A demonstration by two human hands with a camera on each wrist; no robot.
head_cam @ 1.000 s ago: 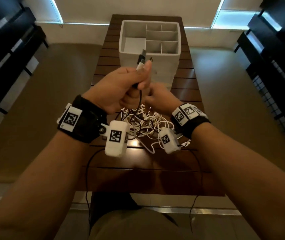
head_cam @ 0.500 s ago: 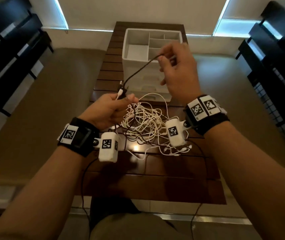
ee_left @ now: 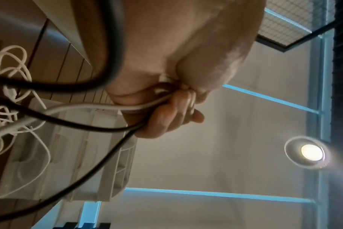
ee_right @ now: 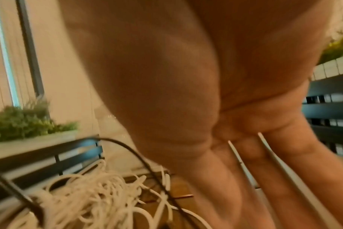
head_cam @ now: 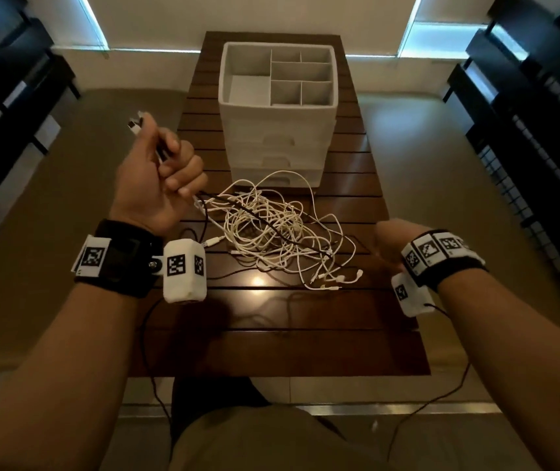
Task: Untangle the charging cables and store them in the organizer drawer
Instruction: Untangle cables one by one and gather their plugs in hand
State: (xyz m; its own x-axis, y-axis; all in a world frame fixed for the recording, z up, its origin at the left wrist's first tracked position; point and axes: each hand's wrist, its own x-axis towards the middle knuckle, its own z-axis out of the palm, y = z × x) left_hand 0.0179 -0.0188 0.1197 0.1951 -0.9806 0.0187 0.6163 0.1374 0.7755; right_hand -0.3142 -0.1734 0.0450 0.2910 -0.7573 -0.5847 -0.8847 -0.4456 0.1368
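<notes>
A tangle of white charging cables (head_cam: pixel 271 232) lies on the wooden slatted table (head_cam: pixel 271 338), in front of the white organizer (head_cam: pixel 271 130). My left hand (head_cam: pixel 159 171) is raised left of the pile. Its curled fingers (ee_left: pixel 166 117) grip one black cable (ee_left: pixel 100 162) and one white cable (ee_left: pixel 88 108). Their plugs (head_cam: pixel 134 123) stick out above the fist. The black cable (head_cam: pixel 237 207) runs from that hand through the pile. My right hand (head_cam: pixel 389 244) hangs low at the table's right side. Its fingers (ee_right: pixel 254 178) are straight and hold nothing.
The organizer has open top compartments (head_cam: pixel 248 86) and three shut drawers (head_cam: pixel 278 161) on its front. Dark slatted benches (head_cam: pixel 526 147) flank the table on both sides. Thin black wires (head_cam: pixel 149 351) dangle from my wrist cameras past the table's near edge.
My right hand let go of the black cable and dropped from in front of the organizer to the table's right side. My left hand rose leftward, still gripping the cable ends.
</notes>
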